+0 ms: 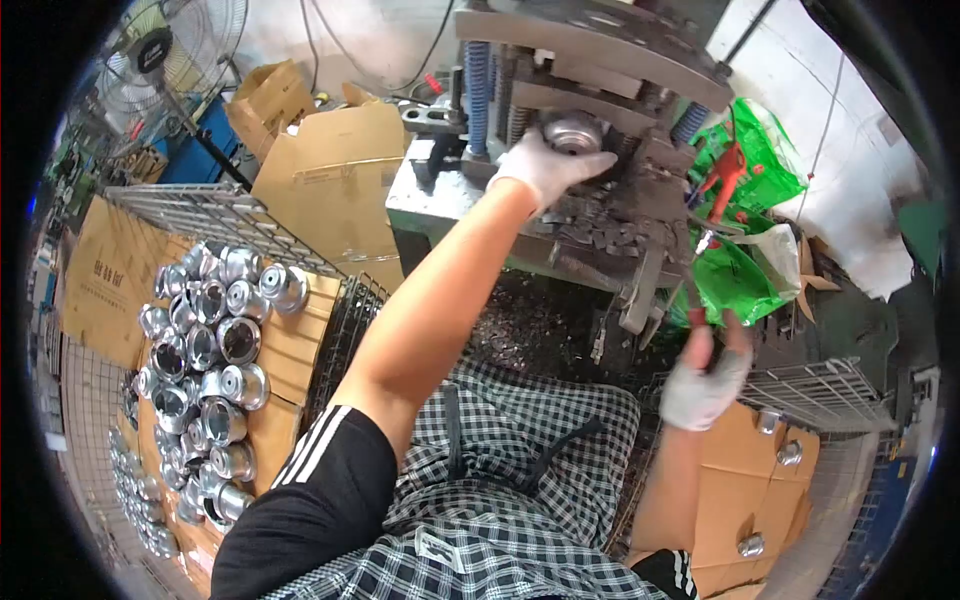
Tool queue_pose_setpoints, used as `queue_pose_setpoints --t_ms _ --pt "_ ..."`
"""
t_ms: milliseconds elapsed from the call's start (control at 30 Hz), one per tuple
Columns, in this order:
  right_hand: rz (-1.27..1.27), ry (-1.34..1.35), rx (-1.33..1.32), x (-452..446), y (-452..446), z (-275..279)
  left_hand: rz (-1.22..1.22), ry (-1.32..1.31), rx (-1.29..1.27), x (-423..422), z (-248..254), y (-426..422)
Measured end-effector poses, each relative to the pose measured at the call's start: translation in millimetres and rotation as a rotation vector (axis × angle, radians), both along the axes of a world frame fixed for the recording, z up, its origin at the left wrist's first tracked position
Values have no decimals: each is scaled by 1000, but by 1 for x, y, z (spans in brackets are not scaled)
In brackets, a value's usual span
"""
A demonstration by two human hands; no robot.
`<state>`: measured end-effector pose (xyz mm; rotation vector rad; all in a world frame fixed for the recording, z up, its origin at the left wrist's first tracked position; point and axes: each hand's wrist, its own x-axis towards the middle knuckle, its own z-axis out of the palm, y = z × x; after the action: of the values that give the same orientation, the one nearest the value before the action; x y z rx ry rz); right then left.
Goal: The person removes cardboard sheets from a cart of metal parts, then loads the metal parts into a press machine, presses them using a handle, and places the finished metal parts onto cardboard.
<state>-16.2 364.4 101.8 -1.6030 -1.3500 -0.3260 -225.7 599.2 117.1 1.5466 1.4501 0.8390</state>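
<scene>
My left hand (552,168), in a white glove with bare fingertips, reaches into the press (590,60). Its fingers and thumb are round a shiny metal cup (574,134) that sits among the dark tooling. Dark metal scraps (610,225) lie on the press bed just below that hand. Over at the right, my right hand (708,378) is raised beside the press, also gloved, with thumb and forefinger pointing up and apart. Nothing shows between them, and its other fingers are hidden.
Many metal cups (203,345) lie on cardboard in a wire cage (200,205) at the left. A second cage (820,395) at the right holds several cups. Green bags (745,275), a red-handled air gun (725,180) and a fan (155,50) stand around.
</scene>
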Motion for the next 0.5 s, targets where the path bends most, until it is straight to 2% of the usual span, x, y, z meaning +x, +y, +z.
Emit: queue_pose_setpoints --t_ms 67,133,167,233,300,333,400,433,467,500 --pt "16 316 95 42 27 -6 -155 -244 60 -39 -25 -21" --pt "-76 -103 46 96 76 -12 -40 -383 -67 -93 -30 -90" --pt "-54 -167 -12 121 107 -21 136 -458 -242 -112 -27 -127" --pt "233 109 -160 166 153 -32 259 -356 -325 -146 -47 -183" --pt "421 326 -221 190 172 -42 152 162 -93 -181 -90 -226" --pt "387 247 -275 189 165 -42 230 97 -204 -194 -72 -240" --pt "314 78 -300 185 166 -32 478 268 -51 -226 -67 -248" --pt "338 125 -312 193 176 -34 597 376 -208 -242 -57 -241" --pt "360 176 -327 202 183 -40 726 579 99 -275 -104 -229" --pt "371 235 -337 210 185 -46 694 432 127 -291 -84 -215"
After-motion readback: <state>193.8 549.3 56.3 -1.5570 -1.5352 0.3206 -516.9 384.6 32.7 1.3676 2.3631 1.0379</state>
